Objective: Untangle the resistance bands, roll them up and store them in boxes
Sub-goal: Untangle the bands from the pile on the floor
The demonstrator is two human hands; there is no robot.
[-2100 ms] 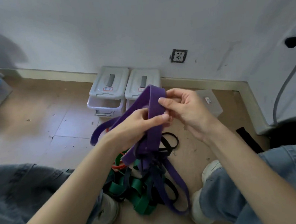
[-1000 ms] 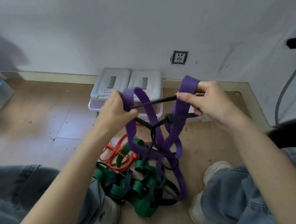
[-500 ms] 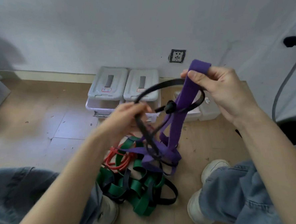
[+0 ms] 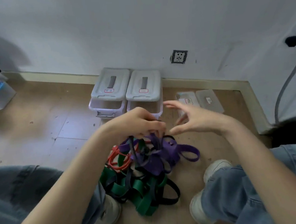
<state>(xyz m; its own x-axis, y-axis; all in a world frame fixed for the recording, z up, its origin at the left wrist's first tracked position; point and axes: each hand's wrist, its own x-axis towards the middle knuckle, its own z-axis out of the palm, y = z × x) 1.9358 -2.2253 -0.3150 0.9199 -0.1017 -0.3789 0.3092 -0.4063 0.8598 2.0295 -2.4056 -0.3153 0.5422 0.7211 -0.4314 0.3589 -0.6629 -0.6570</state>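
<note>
Left hand (image 4: 137, 123) fingers curled down into top of tangled bands, gripping dark strands at purple band (image 4: 165, 151). Right hand (image 4: 194, 118) spread, holding nothing, just beside left. Band pile (image 4: 141, 178) (green, red, black, purple) on floor between shoes. Two lidded boxes (image 4: 125, 94) by wall behind

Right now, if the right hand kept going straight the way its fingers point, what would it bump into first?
Probably the left hand. The right hand is open, fingers spread and pointing left toward the left hand's knuckles, which sit just above the purple band. Depth is unclear and the picture is blurred, so it might pass just behind.
</note>
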